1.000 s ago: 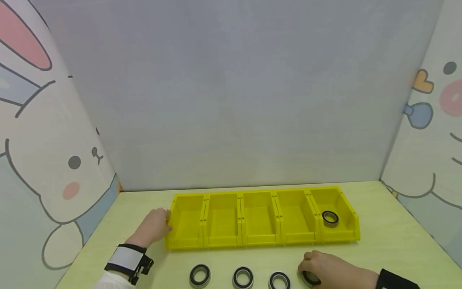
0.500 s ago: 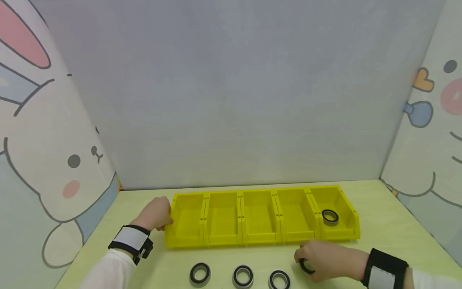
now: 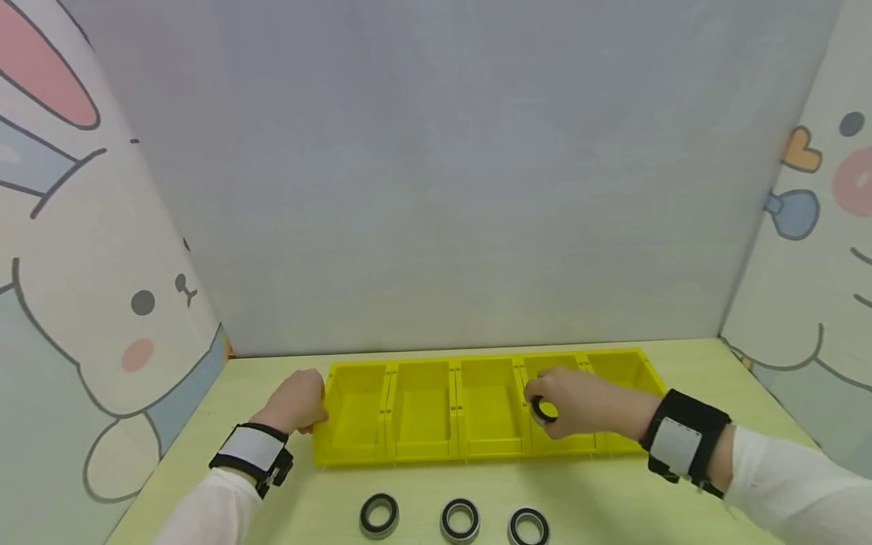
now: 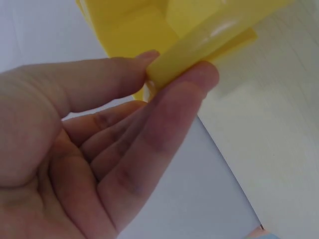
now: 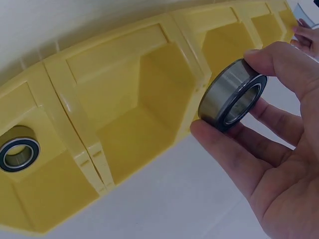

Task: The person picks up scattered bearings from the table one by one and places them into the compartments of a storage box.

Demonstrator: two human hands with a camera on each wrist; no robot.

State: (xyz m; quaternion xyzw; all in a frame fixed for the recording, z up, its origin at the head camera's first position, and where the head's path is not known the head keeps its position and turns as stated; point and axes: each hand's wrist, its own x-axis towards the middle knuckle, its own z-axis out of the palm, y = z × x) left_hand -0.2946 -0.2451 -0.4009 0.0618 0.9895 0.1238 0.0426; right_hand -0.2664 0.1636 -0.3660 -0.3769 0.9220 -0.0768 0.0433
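Note:
My right hand pinches a ball bearing with a steel outer ring and black seals, between thumb and fingers. It hangs over the yellow bin row, at the second compartment from the right in the head view. The left hand grips the row's left end; in the left wrist view thumb and forefinger pinch the yellow rim. Another bearing lies in the rightmost compartment, seen in the right wrist view and hidden behind the right arm in the head view.
On the pale table in front of the bins lie three more bearings: a left one, a middle one and a right one. A grey wall stands behind, with cartoon-printed panels either side.
The right hand has picked the bearing up from the table and carried it forward and a little left, over the bins. My left hand shifted slightly upward along the bin's end.

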